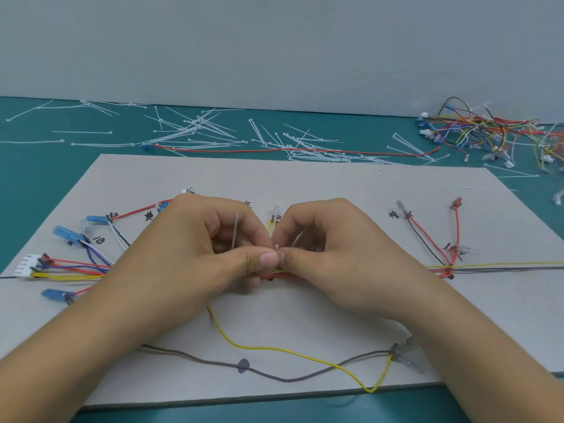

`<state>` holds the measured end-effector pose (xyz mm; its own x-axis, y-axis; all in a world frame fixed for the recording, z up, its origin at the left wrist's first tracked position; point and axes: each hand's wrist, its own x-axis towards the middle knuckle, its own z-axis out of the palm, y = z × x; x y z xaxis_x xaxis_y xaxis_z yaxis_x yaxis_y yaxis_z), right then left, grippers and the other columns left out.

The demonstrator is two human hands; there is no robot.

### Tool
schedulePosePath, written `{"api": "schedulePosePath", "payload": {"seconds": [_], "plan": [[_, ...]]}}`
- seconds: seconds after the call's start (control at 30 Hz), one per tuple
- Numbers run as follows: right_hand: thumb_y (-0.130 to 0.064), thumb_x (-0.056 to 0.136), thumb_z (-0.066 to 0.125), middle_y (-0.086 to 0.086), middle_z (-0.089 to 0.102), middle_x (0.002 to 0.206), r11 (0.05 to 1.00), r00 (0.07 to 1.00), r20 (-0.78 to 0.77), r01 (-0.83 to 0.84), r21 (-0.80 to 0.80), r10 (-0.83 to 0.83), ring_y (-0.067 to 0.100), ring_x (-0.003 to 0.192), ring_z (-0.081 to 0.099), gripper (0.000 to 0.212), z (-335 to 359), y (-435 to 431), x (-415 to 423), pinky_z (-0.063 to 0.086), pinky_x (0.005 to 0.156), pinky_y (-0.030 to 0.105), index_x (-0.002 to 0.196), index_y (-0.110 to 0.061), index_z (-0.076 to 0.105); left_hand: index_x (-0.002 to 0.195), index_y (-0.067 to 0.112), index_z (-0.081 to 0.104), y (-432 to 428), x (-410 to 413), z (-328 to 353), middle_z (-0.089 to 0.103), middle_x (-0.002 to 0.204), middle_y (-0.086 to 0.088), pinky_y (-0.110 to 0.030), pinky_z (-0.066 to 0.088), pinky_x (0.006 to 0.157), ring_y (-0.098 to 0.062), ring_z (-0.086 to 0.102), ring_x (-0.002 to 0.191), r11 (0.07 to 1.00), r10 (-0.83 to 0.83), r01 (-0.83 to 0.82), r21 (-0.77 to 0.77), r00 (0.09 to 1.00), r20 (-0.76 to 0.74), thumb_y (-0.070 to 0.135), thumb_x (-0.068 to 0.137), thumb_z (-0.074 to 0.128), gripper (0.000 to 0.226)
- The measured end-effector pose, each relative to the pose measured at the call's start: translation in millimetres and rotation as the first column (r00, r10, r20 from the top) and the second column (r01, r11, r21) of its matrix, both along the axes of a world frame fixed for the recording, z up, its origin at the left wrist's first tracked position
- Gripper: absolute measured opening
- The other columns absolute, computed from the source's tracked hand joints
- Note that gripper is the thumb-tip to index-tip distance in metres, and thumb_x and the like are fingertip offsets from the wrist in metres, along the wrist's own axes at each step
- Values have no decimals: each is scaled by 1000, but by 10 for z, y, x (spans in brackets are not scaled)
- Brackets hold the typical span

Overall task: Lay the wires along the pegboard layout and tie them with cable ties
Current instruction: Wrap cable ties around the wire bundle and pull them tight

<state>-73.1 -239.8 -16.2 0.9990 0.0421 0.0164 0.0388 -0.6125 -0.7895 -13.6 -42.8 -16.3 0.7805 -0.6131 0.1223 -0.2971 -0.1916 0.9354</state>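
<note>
White nylon, thin and translucent: a cable tie [236, 230] is pinched at the centre of the frame. Its tail stands up between the curled fingers of the left hand [195, 254], and its small head is seen between the two thumb tips. The right hand [345, 248] is curled too and pinches the tie at the head.

Just beneath the thumbs, a red and yellow wire bundle [287, 274] is laid across the middle of the grey board [305, 184].

The tie is judged light, springy and slippery. It is best gripped close to the head and at the tail end. The wires are judged soft and limp. They should be gathered right beside the tie, not tugged by the blue terminals [64, 233] at the left.

A yellow wire [274, 349] and a grey wire [274, 377] lie slack at lower centre. Loose ties [195, 129] are scattered on the green table [45, 178] at the upper centre.
</note>
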Motion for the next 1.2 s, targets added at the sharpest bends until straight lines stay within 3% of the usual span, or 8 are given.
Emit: {"api": "schedulePosePath", "payload": {"seconds": [0.13,0.27,0.53,0.7,0.8,0.97,1.07,1.2], "plan": [[-19,87,71,-15,68,66,1000,1000,-12,7,3,-7,1,54,57,7,3,-6,6,38,48,12,83,-25,72,84,28,84,43,4,27,79,73,-4,-23,63,67,-18,78,68,998,-45,45,42,999,-18,15,81,81,13],[-19,87,72,-9,73,76,1000,1000,-18,4,30,-3,7,62,65,6,7,-15,8,45,55,20,85,-24,72,84,35,83,60,2,45,80,76,5,-21,62,73,-12,78,72,990,-64,56,126,996,62,-6,87,77,42],[-15,87,72,-9,71,71,998,1000,-21,4,58,-3,3,59,60,9,5,-28,16,41,53,14,83,-22,72,86,38,79,57,-43,69,76,84,21,-11,50,74,-3,72,86,965,-139,74,252,958,250,13,83,76,25],[-16,88,71,-8,70,71,998,1000,-12,1,59,0,6,60,61,9,-15,-30,28,48,57,24,82,-23,71,90,47,75,181,59,114,69,102,17,-32,48,87,-12,65,103,919,-240,97,383,907,346,26,74,73,27],[-16,89,70,-8,70,70,998,1000,-6,3,57,-3,7,61,60,9,-40,-28,33,50,59,28,84,-23,71,86,55,74,235,104,125,62,112,26,-26,45,91,-4,58,111,882,-279,102,460,899,337,36,69,75,26],[-16,90,69,-3,72,76,1000,1000,24,6,21,-7,11,63,62,10,-62,-6,39,51,61,30,84,-24,69,83,60,75,247,128,134,57,115,30,-32,47,93,1,54,113,853,-287,89,515,903,319,55,63,76,21],[-15,90,70,-6,71,75,1000,999,43,12,-1,-12,8,61,60,11,-67,3,40,48,59,25,83,-24,69,88,67,71,256,122,130,56,118,31,-37,47,93,-1,53,113,837,-311,104,538,898,311,73,57,68,32],[-14,90,70,-8,70,73,999,998,60,16,-33,-14,4,59,56,13,-62,23,39,43,58,20,82,-24,69,94,70,68,223,82,106,55,119,31,-42,46,94,-3,52,113,829,-337,125,546,890,308,78,58,65,37]]}}
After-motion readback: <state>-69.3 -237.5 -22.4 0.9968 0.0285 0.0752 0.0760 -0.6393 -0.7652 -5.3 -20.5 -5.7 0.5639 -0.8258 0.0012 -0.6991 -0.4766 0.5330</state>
